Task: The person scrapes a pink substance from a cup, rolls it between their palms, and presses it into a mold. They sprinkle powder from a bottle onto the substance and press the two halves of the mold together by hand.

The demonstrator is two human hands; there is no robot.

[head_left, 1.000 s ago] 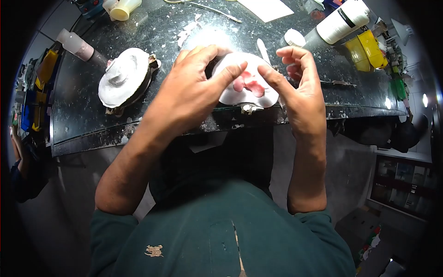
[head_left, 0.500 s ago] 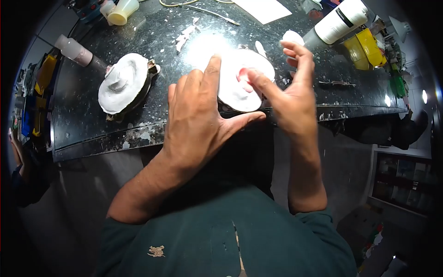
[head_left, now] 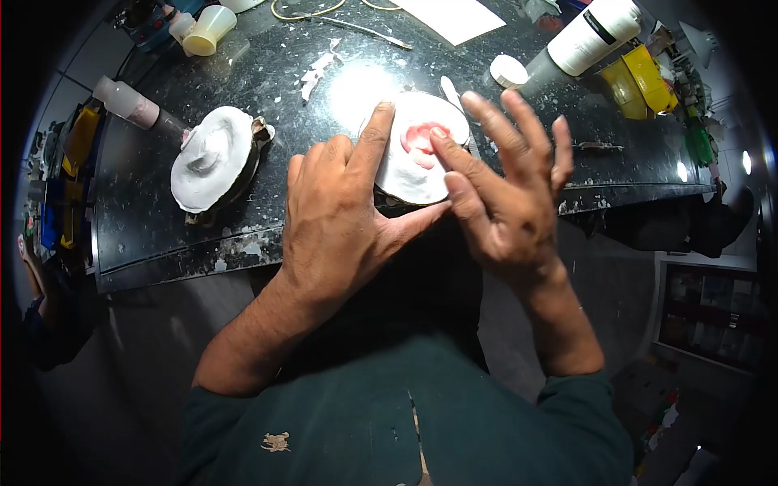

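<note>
A round white plaster mould (head_left: 412, 185) in a dark metal flask lies near the table's front edge. Along its left and near sides, my left hand (head_left: 332, 194) grips it between forefinger and thumb, the other fingers bent together. Pink dough-like material (head_left: 418, 136) fills a curved hollow in the plaster. The forefinger of my right hand (head_left: 515, 194) presses on this pink material from the right, with the thumb by the mould's near right rim and the other fingers spread in the air. What lies under the mould is hidden.
A second plaster mould (head_left: 212, 158) rests to the left, beside a clear bottle (head_left: 126, 101) with pinkish contents. A white cap (head_left: 509, 71), a large white bottle (head_left: 593, 36) and a yellow container (head_left: 648, 83) are at the right. Plaster scraps (head_left: 318, 74) and a white sheet (head_left: 454, 18) lie farther back.
My right hand has turned and its fingers have spread, with the forefinger now on the pink material, which looks flatter and wider. My left hand stays at the mould, which has shifted slightly left.
</note>
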